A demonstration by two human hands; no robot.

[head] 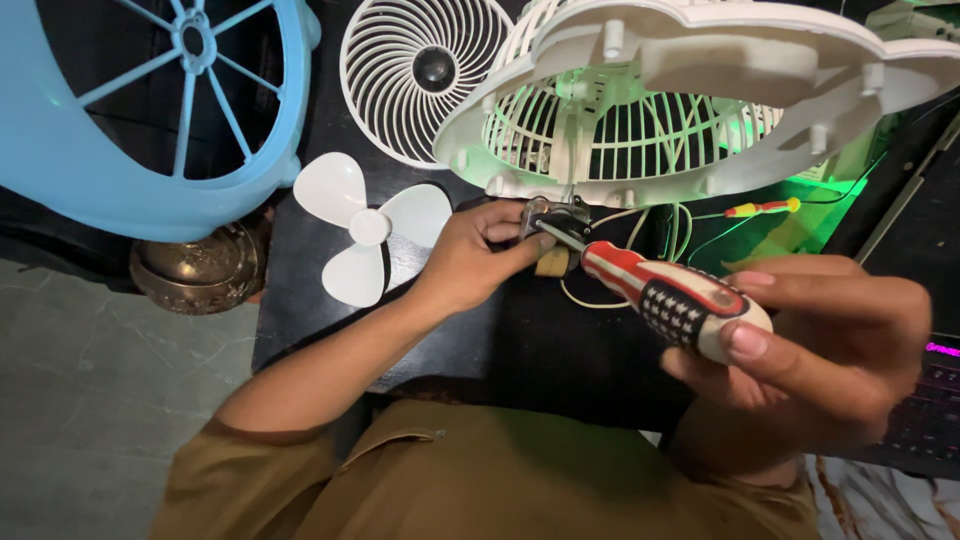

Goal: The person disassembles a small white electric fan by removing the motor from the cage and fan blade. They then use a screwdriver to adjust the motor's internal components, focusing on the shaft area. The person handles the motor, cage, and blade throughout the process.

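My left hand (470,255) pinches a small metal motor part (556,222) at the base of a white fan housing (700,90) lying on a black table (540,350). My right hand (820,360) grips a screwdriver (670,295) with a red, white and black handle. Its shaft points up-left and its tip rests on the small part beside my left fingers. White wires (640,222) run from the part under the housing.
A white three-blade propeller (368,228) lies left of my left hand. A white round grille (420,70) sits behind it. A light blue fan frame (150,120) and a brass bowl (200,268) are at the left. A laptop keyboard (930,400) is at the right.
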